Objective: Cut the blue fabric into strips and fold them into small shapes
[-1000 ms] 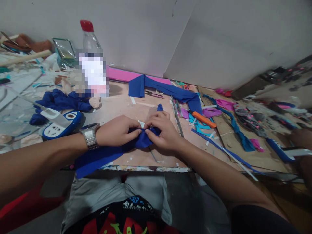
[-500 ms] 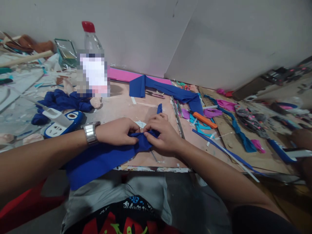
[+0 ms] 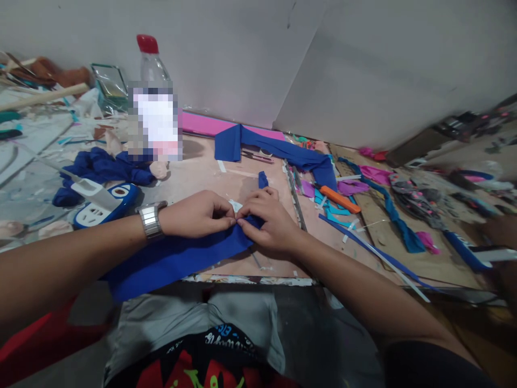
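A strip of blue fabric (image 3: 177, 261) runs from under my left forearm to both hands, its near end hanging over the table's front edge. My left hand (image 3: 200, 215), with a metal watch on the wrist, pinches the strip's upper edge. Right beside it, my right hand (image 3: 270, 218) is closed on the same fabric, thumb and index finger close to the left fingertips. A narrow gathered end of the blue cloth sticks out beyond my right knuckles. Under the fingers, a small white piece partly shows on the tabletop.
A blue-and-white power strip (image 3: 107, 205) and crumpled blue fabric (image 3: 109, 167) lie left. Behind stands a red-capped bottle (image 3: 153, 62). Folded blue fabric (image 3: 278, 148) lies at the back. An orange utility knife (image 3: 339, 199) and scraps sit right; another person's hand (image 3: 501, 231) shows at far right.
My left fingertips have moved slightly right, closer to my right fingers. The bunched fabric between the hands now looks flatter, and the hanging end has risen a little.
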`<state>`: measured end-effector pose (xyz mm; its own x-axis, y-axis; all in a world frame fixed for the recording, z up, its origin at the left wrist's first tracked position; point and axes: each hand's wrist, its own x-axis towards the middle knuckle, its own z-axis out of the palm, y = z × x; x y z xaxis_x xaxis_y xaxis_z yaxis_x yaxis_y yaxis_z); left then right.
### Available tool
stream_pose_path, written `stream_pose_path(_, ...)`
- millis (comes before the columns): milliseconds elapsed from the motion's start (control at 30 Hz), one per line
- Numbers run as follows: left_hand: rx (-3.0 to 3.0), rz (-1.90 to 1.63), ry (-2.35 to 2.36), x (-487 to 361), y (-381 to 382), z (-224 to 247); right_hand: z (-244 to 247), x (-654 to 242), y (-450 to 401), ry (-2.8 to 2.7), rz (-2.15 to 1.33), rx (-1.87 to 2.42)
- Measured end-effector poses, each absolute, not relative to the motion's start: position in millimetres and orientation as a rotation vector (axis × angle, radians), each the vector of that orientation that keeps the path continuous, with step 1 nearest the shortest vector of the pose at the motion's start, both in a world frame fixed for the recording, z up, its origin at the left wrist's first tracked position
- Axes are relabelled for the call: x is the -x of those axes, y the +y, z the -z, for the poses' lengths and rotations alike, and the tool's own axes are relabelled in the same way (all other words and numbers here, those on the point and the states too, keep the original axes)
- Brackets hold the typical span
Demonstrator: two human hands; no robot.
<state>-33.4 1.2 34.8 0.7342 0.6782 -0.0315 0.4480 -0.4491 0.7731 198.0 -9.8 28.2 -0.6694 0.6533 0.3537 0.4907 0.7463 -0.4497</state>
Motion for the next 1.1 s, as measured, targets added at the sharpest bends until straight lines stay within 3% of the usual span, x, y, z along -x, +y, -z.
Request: stream_pose_path(1100, -1.783, -0.147, 0.698, 35.4, 11.0, -21.5, -27.8, -201.0, -6.9, -2.484, -0.45, 0.795)
